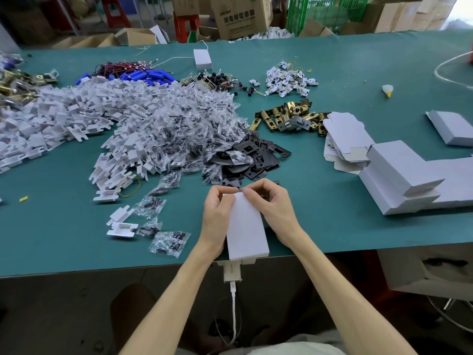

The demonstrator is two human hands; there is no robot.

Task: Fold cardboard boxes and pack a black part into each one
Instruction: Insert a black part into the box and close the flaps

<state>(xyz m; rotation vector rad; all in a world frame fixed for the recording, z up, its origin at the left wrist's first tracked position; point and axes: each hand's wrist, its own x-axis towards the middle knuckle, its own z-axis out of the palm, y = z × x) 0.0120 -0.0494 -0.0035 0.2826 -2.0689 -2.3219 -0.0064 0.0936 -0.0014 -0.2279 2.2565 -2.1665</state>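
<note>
The far end of the white box (245, 226), at 6 o'clock, is covered by the curled fingers of the left grip (218, 213) and right grip (273, 203); what is inside cannot be seen. Toward 12 o'clock from it, black parts (258, 160) lie half buried under clear bags (194, 129). At 3 o'clock, folded boxes (409, 180) run off the edge. The carton (238, 16) print at 12 o'clock is unreadably blurred.

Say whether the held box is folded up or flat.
Folded up: the box shows a near end wall; left hand and right hand pinch its far end.
</note>
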